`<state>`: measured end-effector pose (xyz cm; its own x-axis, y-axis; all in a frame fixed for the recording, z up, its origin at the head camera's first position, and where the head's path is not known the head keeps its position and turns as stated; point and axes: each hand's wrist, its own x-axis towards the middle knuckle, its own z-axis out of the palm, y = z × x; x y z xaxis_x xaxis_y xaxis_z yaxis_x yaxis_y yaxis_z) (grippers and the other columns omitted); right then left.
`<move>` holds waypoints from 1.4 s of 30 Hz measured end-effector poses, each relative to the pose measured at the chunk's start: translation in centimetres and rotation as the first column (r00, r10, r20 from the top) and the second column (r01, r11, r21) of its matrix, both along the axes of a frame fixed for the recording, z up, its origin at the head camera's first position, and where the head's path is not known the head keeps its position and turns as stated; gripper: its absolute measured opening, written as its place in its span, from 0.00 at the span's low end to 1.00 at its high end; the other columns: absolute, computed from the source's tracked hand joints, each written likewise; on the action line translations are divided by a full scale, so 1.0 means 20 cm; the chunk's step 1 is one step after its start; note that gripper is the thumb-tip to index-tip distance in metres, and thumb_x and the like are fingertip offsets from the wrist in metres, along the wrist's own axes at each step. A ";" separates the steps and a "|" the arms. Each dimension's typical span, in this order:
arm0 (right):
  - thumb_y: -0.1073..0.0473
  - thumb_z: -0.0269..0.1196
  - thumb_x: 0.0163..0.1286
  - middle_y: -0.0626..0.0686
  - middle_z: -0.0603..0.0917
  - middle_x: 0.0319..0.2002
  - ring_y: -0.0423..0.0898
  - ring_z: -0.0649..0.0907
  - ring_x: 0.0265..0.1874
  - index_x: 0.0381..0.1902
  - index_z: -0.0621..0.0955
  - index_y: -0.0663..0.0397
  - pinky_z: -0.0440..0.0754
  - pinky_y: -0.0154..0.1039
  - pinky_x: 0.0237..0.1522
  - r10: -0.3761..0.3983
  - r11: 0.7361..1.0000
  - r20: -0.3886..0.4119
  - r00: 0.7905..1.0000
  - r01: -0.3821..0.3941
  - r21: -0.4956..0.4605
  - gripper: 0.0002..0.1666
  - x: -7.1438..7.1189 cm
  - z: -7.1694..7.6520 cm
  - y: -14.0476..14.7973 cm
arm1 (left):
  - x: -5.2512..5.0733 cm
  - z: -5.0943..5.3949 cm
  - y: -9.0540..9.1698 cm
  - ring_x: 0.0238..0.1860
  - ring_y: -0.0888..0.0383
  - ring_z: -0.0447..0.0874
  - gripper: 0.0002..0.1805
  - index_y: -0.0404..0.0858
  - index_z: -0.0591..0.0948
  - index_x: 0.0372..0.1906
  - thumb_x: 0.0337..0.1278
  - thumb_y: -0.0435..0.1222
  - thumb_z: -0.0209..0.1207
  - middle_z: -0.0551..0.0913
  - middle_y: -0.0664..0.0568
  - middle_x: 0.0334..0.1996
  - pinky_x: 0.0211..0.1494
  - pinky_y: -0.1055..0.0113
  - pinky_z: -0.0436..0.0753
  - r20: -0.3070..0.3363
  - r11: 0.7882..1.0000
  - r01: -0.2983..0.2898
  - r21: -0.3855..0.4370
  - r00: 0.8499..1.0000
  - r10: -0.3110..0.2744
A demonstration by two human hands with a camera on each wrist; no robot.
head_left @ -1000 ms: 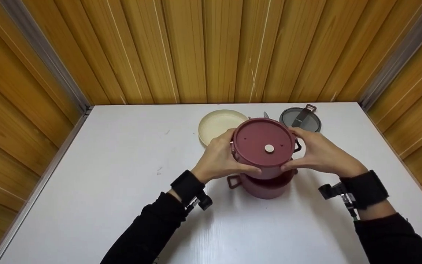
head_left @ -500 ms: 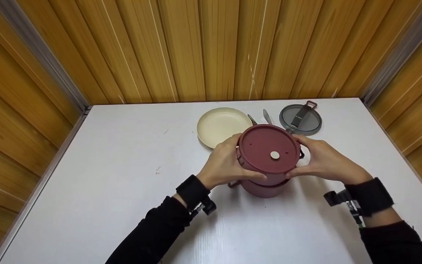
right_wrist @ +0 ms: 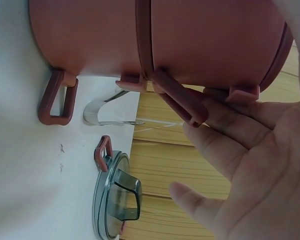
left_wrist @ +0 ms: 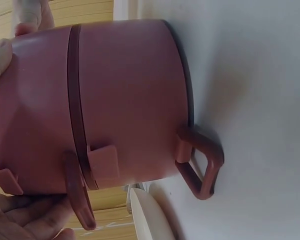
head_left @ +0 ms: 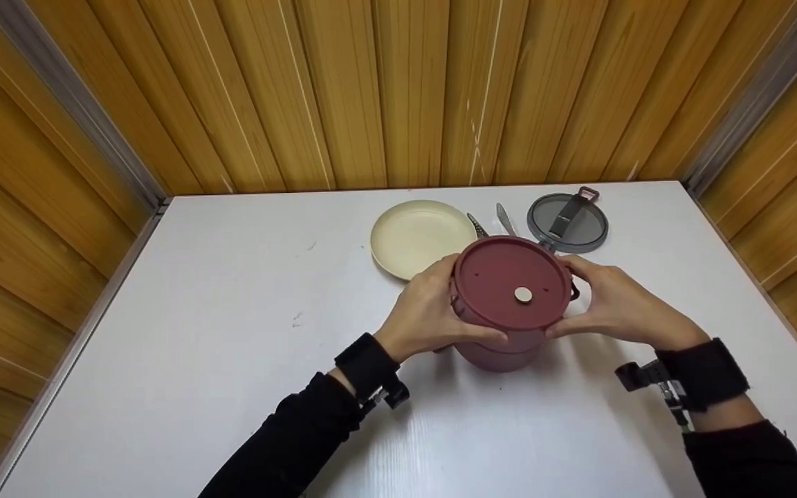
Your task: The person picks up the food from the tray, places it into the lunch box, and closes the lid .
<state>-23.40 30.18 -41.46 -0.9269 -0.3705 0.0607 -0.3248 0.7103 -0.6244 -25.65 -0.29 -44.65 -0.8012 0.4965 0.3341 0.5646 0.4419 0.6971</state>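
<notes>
A dark-red lidded lunch-box tier (head_left: 509,277) with a small cream knob sits on a second red tier (head_left: 499,358). In the left wrist view the rims meet along a dark band, and the lower tier (left_wrist: 135,95) stands on the table with its loop handle (left_wrist: 210,160) folded out. My left hand (head_left: 433,311) grips the upper tier's left side, thumb across the front. From the right, my right hand (head_left: 616,308) holds the same tier. In the right wrist view some of its fingers lie behind the upper loop handle (right_wrist: 177,95).
A cream plate (head_left: 419,238) lies behind the tiers. Beside it are a patterned handle (head_left: 477,225) and a metal utensil (head_left: 504,218), partly hidden. A grey round lid (head_left: 582,232) with a strap-like handle lies at the back right. Wood-patterned walls (head_left: 350,97) border the white table (head_left: 232,311).
Both hands have lowered the upper tier onto the lower one. The gap that showed the lower tier's inside has closed. The utensils behind show more.
</notes>
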 end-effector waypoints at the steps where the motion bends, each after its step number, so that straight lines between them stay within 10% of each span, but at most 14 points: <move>1: 0.44 0.89 0.44 0.61 0.80 0.72 0.67 0.74 0.76 0.77 0.72 0.57 0.69 0.72 0.74 0.003 1.000 0.010 1.000 -0.003 -0.015 0.66 0.00 -0.01 0.00 | 0.00 0.00 0.00 0.71 0.62 0.78 0.66 0.46 0.69 0.80 0.30 0.61 0.87 0.81 0.57 0.69 0.76 0.62 0.77 0.008 1.000 0.007 0.003 1.000 -0.007; 18: 0.46 0.91 0.39 0.50 0.88 0.61 0.50 0.83 0.59 0.76 0.71 0.50 0.77 0.62 0.67 -0.028 0.995 -0.039 0.999 0.024 -0.096 0.67 0.01 -0.15 -0.09 | -0.07 -0.08 -0.15 0.72 0.59 0.79 0.63 0.45 0.67 0.79 0.33 0.46 0.90 0.82 0.53 0.69 0.76 0.62 0.78 0.143 0.990 0.141 0.018 0.979 -0.142; 42: 0.41 0.89 0.42 0.44 0.88 0.58 0.49 0.86 0.62 0.77 0.68 0.41 0.80 0.63 0.67 0.029 0.994 -0.110 0.994 -0.040 -0.103 0.66 0.04 -0.19 -0.28 | -0.13 -0.10 -0.41 0.71 0.56 0.81 0.63 0.54 0.68 0.80 0.32 0.45 0.90 0.81 0.57 0.70 0.77 0.56 0.76 0.174 0.986 0.158 -0.047 0.974 -0.148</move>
